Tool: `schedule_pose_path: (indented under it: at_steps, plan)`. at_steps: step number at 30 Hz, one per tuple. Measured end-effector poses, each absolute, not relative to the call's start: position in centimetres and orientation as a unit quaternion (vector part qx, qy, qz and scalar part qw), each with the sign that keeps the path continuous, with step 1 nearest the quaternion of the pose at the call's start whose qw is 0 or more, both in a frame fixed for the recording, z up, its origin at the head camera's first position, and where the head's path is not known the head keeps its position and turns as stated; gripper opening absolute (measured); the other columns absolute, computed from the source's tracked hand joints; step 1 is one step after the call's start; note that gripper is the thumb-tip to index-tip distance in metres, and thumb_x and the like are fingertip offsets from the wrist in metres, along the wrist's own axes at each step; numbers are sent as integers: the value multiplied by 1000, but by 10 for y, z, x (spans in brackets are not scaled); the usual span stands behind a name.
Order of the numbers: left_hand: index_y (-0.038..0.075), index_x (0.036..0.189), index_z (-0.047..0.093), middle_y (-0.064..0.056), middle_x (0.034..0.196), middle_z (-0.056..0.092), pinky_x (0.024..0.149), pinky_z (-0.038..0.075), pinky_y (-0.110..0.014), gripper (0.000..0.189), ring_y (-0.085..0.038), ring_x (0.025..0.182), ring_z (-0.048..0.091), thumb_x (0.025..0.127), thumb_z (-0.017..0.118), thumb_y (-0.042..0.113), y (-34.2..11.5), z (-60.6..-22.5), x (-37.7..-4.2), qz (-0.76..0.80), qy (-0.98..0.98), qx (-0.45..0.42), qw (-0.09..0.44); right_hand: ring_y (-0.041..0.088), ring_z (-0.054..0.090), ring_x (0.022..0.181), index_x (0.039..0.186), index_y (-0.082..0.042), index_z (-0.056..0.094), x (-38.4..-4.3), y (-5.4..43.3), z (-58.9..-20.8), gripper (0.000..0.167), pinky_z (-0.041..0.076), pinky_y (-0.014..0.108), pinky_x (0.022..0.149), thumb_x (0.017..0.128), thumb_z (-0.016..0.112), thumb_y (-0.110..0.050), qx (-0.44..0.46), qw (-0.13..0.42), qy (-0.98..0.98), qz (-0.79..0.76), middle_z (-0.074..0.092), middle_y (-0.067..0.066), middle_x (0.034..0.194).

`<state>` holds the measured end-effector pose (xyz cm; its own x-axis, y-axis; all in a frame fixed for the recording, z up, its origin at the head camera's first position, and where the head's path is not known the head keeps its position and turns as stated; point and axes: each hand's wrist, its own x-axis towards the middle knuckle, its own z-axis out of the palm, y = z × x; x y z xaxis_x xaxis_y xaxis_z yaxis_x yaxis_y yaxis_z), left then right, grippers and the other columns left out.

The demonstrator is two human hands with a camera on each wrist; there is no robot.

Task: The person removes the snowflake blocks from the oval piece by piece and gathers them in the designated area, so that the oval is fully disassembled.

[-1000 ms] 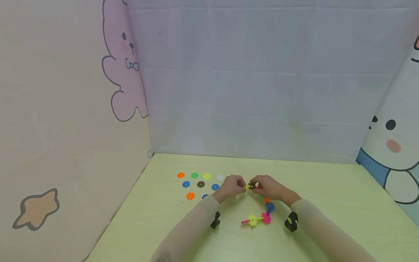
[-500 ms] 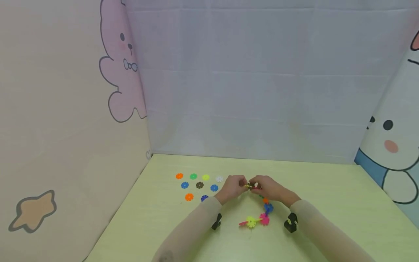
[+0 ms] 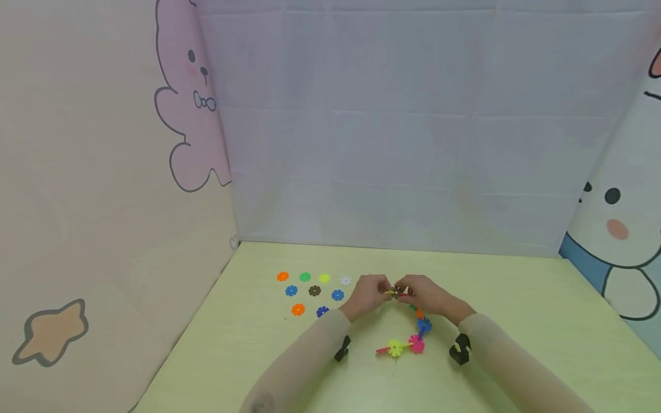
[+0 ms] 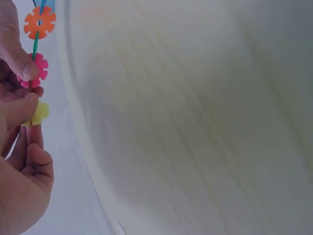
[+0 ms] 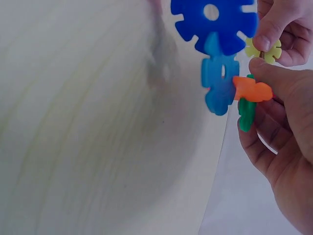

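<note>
My left hand (image 3: 368,293) pinches a yellow snowflake disc (image 4: 41,113) between thumb and fingers. Facing it, my right hand (image 3: 424,295) grips the chain of interlocked discs at a pink disc (image 4: 42,69). Between both hands sits a brown disc (image 3: 396,292), joined at the yellow one's edge and seen edge-on from the left wrist. From the right hand the chain runs on through a green disc (image 5: 247,113), an orange disc (image 5: 254,89), a light blue disc (image 5: 219,85) and a dark blue disc (image 5: 215,22). Its near end curves left through pink, yellow (image 3: 395,347) and red discs.
Left of the hands, several loose discs lie flat on the table (image 3: 516,321), among them an orange disc (image 3: 283,276), a white disc (image 3: 346,281) and a brown disc (image 3: 314,291). A pale curtain (image 3: 403,132) hangs behind the table; a printed sheet (image 3: 103,172) stands at left.
Both hands stay nearly in place, working close together. The brown disc between them now shows more of its face, and less of the yellow disc shows. The view has shifted slightly.
</note>
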<state>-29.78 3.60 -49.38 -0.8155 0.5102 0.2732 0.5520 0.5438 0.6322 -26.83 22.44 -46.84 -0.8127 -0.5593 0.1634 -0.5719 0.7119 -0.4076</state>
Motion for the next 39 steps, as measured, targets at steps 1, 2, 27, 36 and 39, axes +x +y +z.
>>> schedule_pose_path:
  at_steps: [1,2,27,36,39]
  plan:
    - [10,80,66,6,72,62,59,43,-16,9,-2,64,52,80,74,8,36,-494,-298,-366,-880,-300,30,9,53,73,105,-4,65,-268,224,-468,20,47,25,65,86,69,-9,306,12,-925,226,63,1,93]
    - [10,80,66,6,72,62,58,43,-16,9,-2,64,52,81,74,8,36,-494,-297,-362,-882,-299,32,9,53,73,105,-4,65,-267,224,-467,20,47,25,65,86,69,-9,305,12,-925,226,63,1,93]
    - [15,80,68,6,79,66,62,46,-19,7,-6,70,57,82,73,11,25,-493,-293,-301,-909,-286,35,8,54,73,104,-4,65,-271,222,-470,19,47,24,64,87,68,-10,287,-1,-931,228,63,-1,92]
    - [13,79,67,7,75,65,61,46,-18,8,-3,67,56,80,74,11,8,-493,-297,-345,-893,-287,23,10,54,75,106,-3,64,-270,223,-471,22,48,27,66,86,70,-11,263,-6,-939,222,62,-2,92]
    - [13,79,65,7,74,65,62,46,-18,10,-3,66,56,79,75,10,1,-491,-299,-355,-889,-288,24,10,54,75,105,-3,64,-269,223,-471,21,47,26,65,86,70,-11,259,-7,-940,223,62,-3,90]
